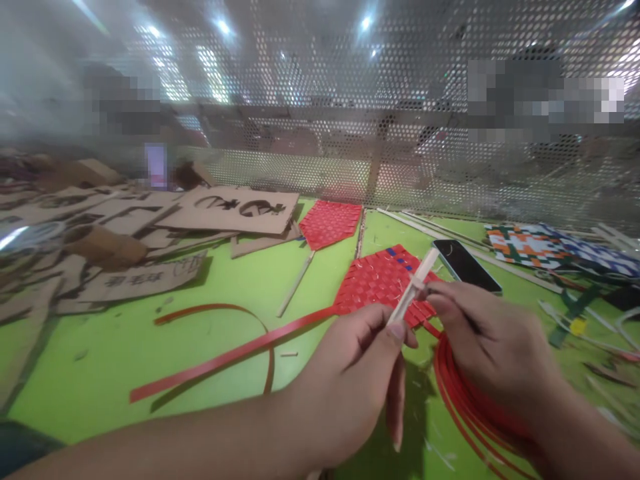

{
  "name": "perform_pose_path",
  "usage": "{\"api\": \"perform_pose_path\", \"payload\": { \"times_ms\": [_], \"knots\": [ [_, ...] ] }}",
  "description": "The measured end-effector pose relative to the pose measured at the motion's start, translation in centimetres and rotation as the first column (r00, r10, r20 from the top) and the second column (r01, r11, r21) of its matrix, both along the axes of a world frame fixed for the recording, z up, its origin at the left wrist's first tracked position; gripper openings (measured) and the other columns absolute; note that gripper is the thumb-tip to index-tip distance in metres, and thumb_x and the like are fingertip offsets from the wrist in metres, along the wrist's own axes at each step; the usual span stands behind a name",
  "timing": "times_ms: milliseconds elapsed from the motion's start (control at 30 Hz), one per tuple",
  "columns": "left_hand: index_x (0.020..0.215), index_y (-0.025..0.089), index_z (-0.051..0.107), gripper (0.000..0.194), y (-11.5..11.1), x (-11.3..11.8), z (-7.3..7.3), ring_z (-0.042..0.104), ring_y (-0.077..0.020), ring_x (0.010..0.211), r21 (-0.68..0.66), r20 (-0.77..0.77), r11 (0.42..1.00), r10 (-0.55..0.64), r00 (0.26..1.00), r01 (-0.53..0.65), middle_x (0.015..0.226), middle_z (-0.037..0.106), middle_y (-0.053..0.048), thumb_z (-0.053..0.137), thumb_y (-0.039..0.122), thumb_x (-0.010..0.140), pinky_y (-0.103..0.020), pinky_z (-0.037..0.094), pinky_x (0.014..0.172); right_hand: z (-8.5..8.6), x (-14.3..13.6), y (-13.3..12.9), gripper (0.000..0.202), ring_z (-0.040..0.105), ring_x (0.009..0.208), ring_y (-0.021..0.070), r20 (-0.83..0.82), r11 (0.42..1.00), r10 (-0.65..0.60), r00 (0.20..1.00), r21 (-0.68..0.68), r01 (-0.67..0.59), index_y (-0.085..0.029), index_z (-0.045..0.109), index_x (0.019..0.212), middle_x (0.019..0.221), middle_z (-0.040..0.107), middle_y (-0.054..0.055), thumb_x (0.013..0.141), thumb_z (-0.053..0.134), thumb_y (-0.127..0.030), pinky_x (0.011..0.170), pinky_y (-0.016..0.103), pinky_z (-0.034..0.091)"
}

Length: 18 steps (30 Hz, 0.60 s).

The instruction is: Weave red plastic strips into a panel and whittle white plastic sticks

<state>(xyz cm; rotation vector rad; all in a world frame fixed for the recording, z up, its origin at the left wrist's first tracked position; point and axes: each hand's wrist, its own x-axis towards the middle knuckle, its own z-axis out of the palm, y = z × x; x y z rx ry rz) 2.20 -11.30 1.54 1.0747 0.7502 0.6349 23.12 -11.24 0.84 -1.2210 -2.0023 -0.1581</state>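
Note:
My left hand (350,380) is closed round a pale wooden stick (403,300), which it holds tilted up and to the right. The thumb and fingers of my right hand (490,340) pinch at the stick's upper part; what exactly lies between the fingertips is partly hidden. Right behind the stick lies a red woven piece (367,283) with a few blue squares. A long flat red strip (240,353) runs from it to the left. Under my right forearm is a coil of red strip (457,380), partly covered.
A smaller red woven fan (330,223) with a stick handle lies farther back. Cut cardboard sheets (225,207) pile up at the left. A phone (467,265), an orange-green-white woven piece (525,245) and scraps lie at the right. A perforated screen (320,133) bounds the green table.

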Motion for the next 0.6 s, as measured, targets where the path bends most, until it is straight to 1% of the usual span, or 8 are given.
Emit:
{"api": "perform_pose_path", "payload": {
  "times_ms": [67, 167, 267, 367, 400, 467, 533, 600],
  "knots": [
    [0.093, 0.021, 0.055, 0.035, 0.2, 0.0, -0.1, 0.054, -0.0063, 0.045, 0.036, -0.010, 0.999, -0.003, 1.000, 0.004, 0.065, 0.057, 0.004, 0.049, 0.051, 0.110, -0.014, 0.035, 0.041, -0.1, -0.6, 0.1, 0.023, 0.077, 0.074, 0.0189, 0.035, 0.995, 0.096, 0.995, -0.028, -0.095, -0.022, 0.072, 0.100, 0.090, 0.081, 0.005, 0.110, 0.052, -0.028, 0.064, 0.027, 0.056],
    [0.089, 0.022, 0.054, 0.043, 0.3, 0.0, -0.3, 0.055, -0.0088, 0.044, 0.059, -0.054, 0.998, -0.022, 0.998, 0.025, 0.059, 0.053, 0.005, 0.045, 0.058, 0.110, -0.015, 0.035, 0.039, 0.1, -1.3, 0.0, 0.025, 0.075, 0.068, 0.0172, 0.063, 0.988, 0.146, 0.987, -0.053, -0.143, -0.021, 0.069, 0.098, 0.083, 0.078, 0.003, 0.111, 0.049, -0.027, 0.061, 0.027, 0.054],
    [0.088, 0.024, 0.049, 0.041, 0.4, 0.0, -0.7, 0.040, -0.0082, 0.037, 0.046, -0.097, 0.999, 0.000, 0.995, 0.004, 0.054, 0.040, 0.010, 0.044, 0.059, 0.109, -0.018, 0.033, 0.035, 0.2, -1.9, -0.3, 0.028, 0.075, 0.070, 0.0175, 0.093, 0.988, 0.151, 0.984, -0.055, -0.146, -0.020, 0.069, 0.096, 0.085, 0.079, 0.004, 0.112, 0.048, -0.026, 0.063, 0.027, 0.054],
    [0.082, 0.024, 0.045, 0.041, 0.0, -0.2, -0.8, 0.028, -0.0050, 0.040, 0.114, -0.127, 0.992, 0.072, 0.989, -0.058, 0.057, 0.032, 0.011, 0.049, 0.054, 0.109, -0.018, 0.027, 0.038, 0.0, -1.4, -0.2, 0.028, 0.078, 0.077, 0.0197, 0.120, 0.992, 0.123, 0.985, 0.001, -0.124, -0.019, 0.072, 0.099, 0.092, 0.082, 0.007, 0.112, 0.049, -0.026, 0.067, 0.029, 0.056],
    [0.080, 0.024, 0.043, 0.041, -0.2, -0.2, -0.6, 0.028, -0.0049, 0.042, 0.143, -0.134, 0.987, 0.088, 0.987, -0.069, 0.058, 0.031, 0.011, 0.049, 0.052, 0.110, -0.018, 0.025, 0.040, -0.1, -0.7, -0.1, 0.028, 0.079, 0.079, 0.0207, 0.118, 0.996, 0.089, 0.989, 0.016, -0.092, -0.020, 0.074, 0.101, 0.095, 0.083, 0.008, 0.112, 0.050, -0.028, 0.069, 0.029, 0.057],
    [0.076, 0.024, 0.040, 0.043, -0.7, -0.4, -0.3, 0.028, -0.0059, 0.045, 0.208, -0.146, 0.976, 0.092, 0.985, -0.061, 0.057, 0.030, 0.010, 0.048, 0.049, 0.111, -0.020, 0.021, 0.042, -0.2, 1.1, 0.2, 0.027, 0.081, 0.085, 0.0235, 0.076, 0.998, -0.056, 0.996, 0.037, 0.053, -0.021, 0.077, 0.109, 0.101, 0.084, 0.008, 0.111, 0.053, -0.033, 0.073, 0.032, 0.058],
    [0.074, 0.024, 0.036, 0.045, -1.1, -0.6, 0.1, 0.028, -0.0070, 0.047, 0.267, -0.168, 0.964, 0.056, 0.984, -0.009, 0.056, 0.030, 0.009, 0.046, 0.048, 0.111, -0.022, 0.019, 0.042, -0.1, 2.9, 0.5, 0.029, 0.081, 0.086, 0.0268, 0.003, 0.960, -0.275, 0.961, 0.046, 0.275, -0.023, 0.080, 0.114, 0.102, 0.085, 0.008, 0.109, 0.057, -0.040, 0.075, 0.036, 0.059],
    [0.073, 0.024, 0.034, 0.046, -1.2, -0.7, 0.2, 0.029, -0.0075, 0.048, 0.303, -0.192, 0.953, 0.037, 0.981, 0.024, 0.056, 0.029, 0.008, 0.045, 0.047, 0.111, -0.023, 0.018, 0.043, 0.0, 3.8, 0.6, 0.030, 0.081, 0.084, 0.0293, -0.046, 0.924, -0.379, 0.924, 0.032, 0.381, -0.024, 0.081, 0.112, 0.097, 0.085, 0.007, 0.108, 0.059, -0.044, 0.072, 0.037, 0.058]
  ]
}}
